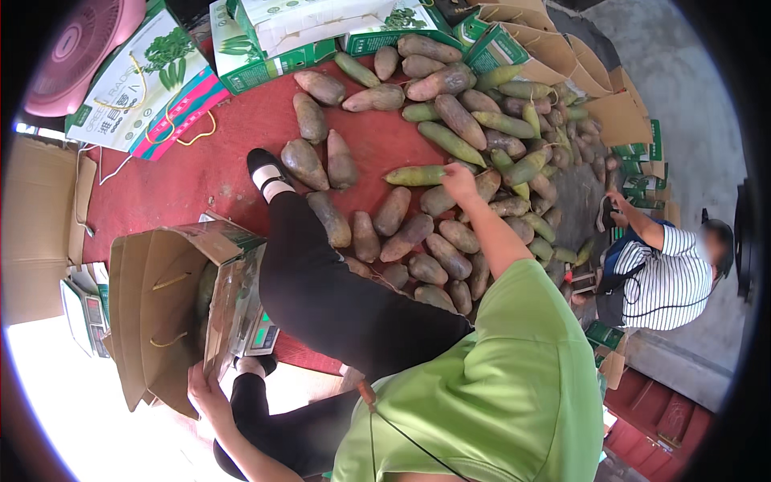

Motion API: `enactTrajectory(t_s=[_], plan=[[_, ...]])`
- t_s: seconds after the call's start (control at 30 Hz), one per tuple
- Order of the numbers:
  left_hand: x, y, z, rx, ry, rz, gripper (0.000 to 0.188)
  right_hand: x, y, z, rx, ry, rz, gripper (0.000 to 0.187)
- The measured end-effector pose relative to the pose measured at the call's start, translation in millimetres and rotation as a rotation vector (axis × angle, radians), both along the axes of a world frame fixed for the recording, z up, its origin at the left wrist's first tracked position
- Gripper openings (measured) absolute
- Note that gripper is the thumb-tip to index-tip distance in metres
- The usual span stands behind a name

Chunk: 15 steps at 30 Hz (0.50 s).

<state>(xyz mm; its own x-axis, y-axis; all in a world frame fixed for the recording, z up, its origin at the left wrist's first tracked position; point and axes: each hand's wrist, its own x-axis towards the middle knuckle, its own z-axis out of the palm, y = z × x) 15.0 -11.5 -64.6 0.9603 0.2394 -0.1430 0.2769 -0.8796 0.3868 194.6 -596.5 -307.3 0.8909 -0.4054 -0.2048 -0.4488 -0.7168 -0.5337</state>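
My right hand [460, 185] reaches over the pile, its fingers closed on the thick end of a long green radish [412, 176]. Around it on the red floor lie many more radishes [407, 238], some green, others brownish and soil-stained. Down at the left, my left hand [207, 392] grips the edge of an open cardboard carton [152, 297] with yellow cord handles. A radish [206, 297] shows partly inside it. Beneath the carton is a scale [262, 334] with a lit green display, mostly covered.
Green-and-white cartons [144, 80] line the far side, beside a pink fan [84, 52]. Open brown cartons [554, 52] stand at the far right. Another person [662, 277] in a striped shirt sits right of the pile. A second scale [83, 315] stands at the left.
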Motion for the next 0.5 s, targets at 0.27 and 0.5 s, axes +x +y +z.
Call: enactTrajectory(t_s=[0.27,0.5], plan=[[1,2,-7,-0.021,0.076,0.055,0.025,11,-93,-33,-0.099,0.075,-0.361,0.051],[-4,1,-2,0.03,0.093,0.124,0.022,30,-70,0,0.23,0.347,-0.428,0.075]])
